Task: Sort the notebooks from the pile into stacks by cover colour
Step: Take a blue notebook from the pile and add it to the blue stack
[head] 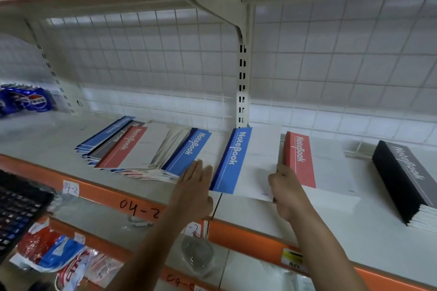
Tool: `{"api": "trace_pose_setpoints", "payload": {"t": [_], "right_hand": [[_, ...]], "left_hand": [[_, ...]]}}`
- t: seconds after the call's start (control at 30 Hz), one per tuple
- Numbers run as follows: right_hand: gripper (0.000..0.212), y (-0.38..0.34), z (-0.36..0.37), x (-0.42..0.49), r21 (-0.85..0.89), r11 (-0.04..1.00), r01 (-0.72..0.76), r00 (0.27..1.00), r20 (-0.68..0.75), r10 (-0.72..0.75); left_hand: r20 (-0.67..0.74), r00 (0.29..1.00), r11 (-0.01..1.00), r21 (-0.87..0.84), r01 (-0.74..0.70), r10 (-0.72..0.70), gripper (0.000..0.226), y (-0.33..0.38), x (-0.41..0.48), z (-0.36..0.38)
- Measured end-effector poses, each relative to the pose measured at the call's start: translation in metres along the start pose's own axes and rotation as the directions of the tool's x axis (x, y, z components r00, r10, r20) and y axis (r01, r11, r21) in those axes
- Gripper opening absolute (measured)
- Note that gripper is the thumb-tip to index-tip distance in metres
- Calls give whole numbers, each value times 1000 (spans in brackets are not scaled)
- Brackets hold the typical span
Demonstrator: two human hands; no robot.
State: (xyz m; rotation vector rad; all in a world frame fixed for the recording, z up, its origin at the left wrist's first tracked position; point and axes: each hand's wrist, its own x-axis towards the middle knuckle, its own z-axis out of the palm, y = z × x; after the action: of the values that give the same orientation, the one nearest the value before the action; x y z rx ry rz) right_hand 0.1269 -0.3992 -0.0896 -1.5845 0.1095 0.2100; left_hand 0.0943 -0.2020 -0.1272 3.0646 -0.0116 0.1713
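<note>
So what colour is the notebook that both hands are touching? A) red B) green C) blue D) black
C: the left hand lies flat at one side and the right hand grips the other edge of the blue notebook, which sits apart from the red notebook stack and the black notebook stack.

On the shelf (71, 134), the fanned pile (142, 149) lies left. Right of it lies a single notebook (250, 163), then a stack (314, 163), then, well apart, another stack (406, 182) farthest right. What seem to be cans (23, 99) stand far left, behind.
</note>
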Motion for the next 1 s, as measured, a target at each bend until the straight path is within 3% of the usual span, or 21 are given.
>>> {"api": "trace_pose_setpoints", "payload": {"t": [0.17,0.23,0.37,0.53,0.63,0.67,0.73,0.77,0.83,0.9,1.0], "right_hand": [[40,-6,-9,-2,-73,996,57,995,-78,-63],[39,-9,-17,-4,-116,990,83,991,-93,-94],[32,-8,-21,-8,-173,984,37,997,-66,-49],[21,-7,-7,-14,-54,998,-12,999,43,15],[20,1,-4,-12,-80,997,7,999,47,-4],[9,5,-5,-12,-109,993,46,997,67,-39],[31,11,-7,-13,-160,983,85,991,114,-68],[37,11,-9,-14,-166,983,80,992,114,-61],[35,12,-11,-13,-180,982,53,996,75,-40],[32,13,-13,-9,-205,978,37,998,60,-25],[27,17,-13,-6,-271,962,14,999,37,-4]], "left_hand": [[-91,994,997,64,-49,54,48,-10,5,-5],[-130,987,994,-49,-97,90,35,-11,7,-14],[-335,942,974,-212,-82,6,30,8,7,-27],[-335,904,880,-300,-369,265,33,52,-3,-24],[-240,881,785,-400,-472,408,47,59,-8,-20],[-189,892,765,-461,-450,411,48,56,-9,-20],[-153,927,773,-515,-370,342,39,45,-5,-17],[-162,945,833,-448,-326,283,34,38,-1,-15],[-159,979,967,-199,-161,130,51,23,4,-7],[-91,995,998,-39,-42,38,56,14,5,0],[-71,996,999,0,-52,51,46,11,3,1]]}}
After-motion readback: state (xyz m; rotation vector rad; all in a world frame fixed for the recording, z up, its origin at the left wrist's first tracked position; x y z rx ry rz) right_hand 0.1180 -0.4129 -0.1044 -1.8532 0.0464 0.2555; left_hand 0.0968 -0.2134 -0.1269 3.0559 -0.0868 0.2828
